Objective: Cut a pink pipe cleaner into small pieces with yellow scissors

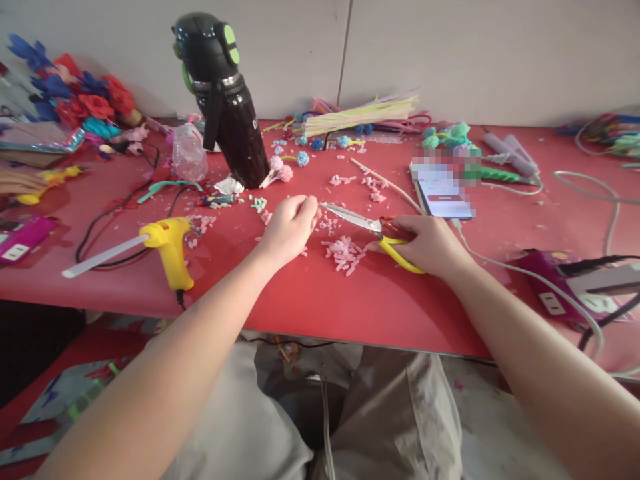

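Observation:
My left hand (291,228) is closed in a pinch above the red table, and what its fingertips hold is too small to make out. My right hand (434,241) grips scissors (356,219) with yellow and red handles. Their blades point left, and the tips reach close to my left fingertips. Below the blades lies a small heap of cut pink pieces (344,255). More pink bits are scattered behind it. A thin pale stick (387,181) slants across the table behind the scissors.
A black bottle (233,127) stands at the back left. A yellow glue gun (171,247) lies left, a lit phone (444,190) right. Purple power strips (550,287) and cables lie at the sides. Pipe cleaners (360,119) line the back. Another person's hand (20,183) shows far left.

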A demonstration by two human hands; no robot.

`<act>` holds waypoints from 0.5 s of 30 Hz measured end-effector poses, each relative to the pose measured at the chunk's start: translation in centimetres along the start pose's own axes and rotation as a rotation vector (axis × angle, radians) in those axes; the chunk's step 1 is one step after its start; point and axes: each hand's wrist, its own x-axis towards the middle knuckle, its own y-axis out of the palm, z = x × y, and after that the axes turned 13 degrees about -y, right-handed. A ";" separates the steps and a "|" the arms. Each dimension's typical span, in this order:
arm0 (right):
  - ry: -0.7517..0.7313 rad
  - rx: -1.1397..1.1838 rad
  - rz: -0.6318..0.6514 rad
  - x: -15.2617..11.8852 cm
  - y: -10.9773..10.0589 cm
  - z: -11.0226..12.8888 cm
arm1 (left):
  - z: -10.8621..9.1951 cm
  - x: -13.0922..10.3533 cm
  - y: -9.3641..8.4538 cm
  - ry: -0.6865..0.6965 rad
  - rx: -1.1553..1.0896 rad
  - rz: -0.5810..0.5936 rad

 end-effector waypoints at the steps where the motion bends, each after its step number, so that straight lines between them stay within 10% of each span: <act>1: 0.004 -0.005 -0.006 0.0 0.1 -0.1 | 0.0 0.0 0.0 -0.005 -0.005 0.002; 15: 0.035 0.033 0.006 -0.3 -0.1 0.2 | 0.3 0.3 0.2 0.027 -0.046 0.001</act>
